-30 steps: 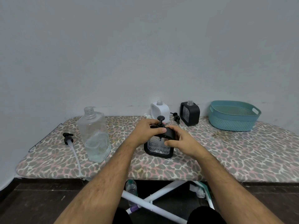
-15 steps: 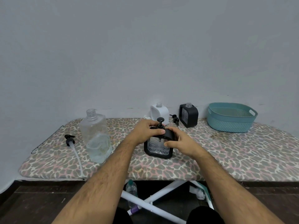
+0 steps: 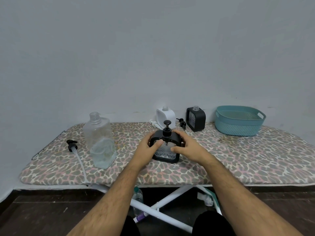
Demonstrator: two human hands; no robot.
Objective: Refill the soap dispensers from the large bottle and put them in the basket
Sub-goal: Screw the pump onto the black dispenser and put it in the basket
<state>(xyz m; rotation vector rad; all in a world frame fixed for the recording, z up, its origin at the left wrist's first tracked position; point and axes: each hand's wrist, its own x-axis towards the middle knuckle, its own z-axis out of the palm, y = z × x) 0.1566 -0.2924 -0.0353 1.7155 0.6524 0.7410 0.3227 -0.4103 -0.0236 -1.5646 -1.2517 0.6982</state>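
Left hand (image 3: 148, 149) and right hand (image 3: 187, 147) grip the rigid, liquid-weighted dispenser (image 3: 166, 147) by its sides; lift by the frame, not the pump.

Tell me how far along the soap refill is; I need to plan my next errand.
Done: the near black dispenser has its pump on. In hand: the left hand and right hand grip its sides. Left: the white dispenser and far black dispenser stand uncapped, and the basket holds nothing visible.
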